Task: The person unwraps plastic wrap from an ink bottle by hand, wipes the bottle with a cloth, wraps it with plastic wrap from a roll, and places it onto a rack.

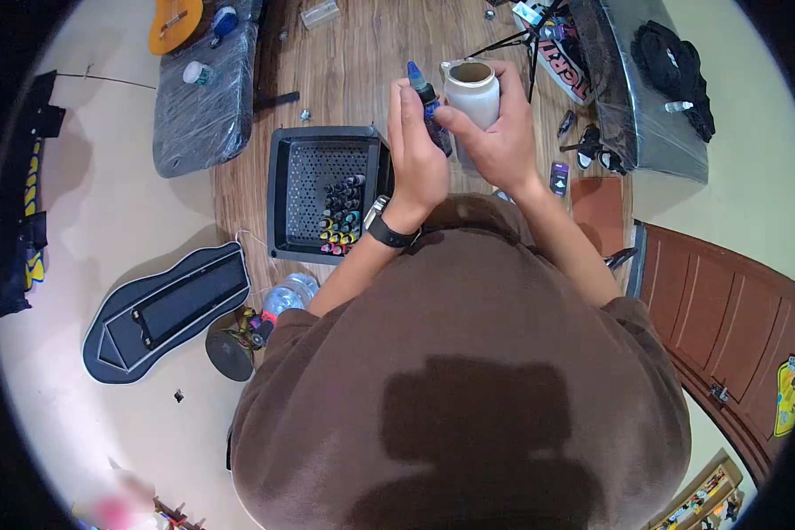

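Observation:
My left hand (420,159), with a watch on its wrist, is closed around a small dark bottle (432,108) with a pointed blue cap. The bottle leans slightly and its tip points up. My right hand (507,137) is wrapped around a white mug (475,102) with a gold-coloured rim. The mug's open mouth faces up, and its inside looks brownish. Bottle and mug are held side by side in front of my chest. Left of my left hand, a black perforated crate (305,163) stands on the floor with several small bottles (340,216) in it.
A plastic-wrapped bench (208,115) with a lidded jar (196,73) is at the upper left. Tripod legs (532,44) stand beyond my right hand. A wrapped black surface (654,132) is on the right. A guitar-shaped case (168,314) and a water jug (291,293) are at left.

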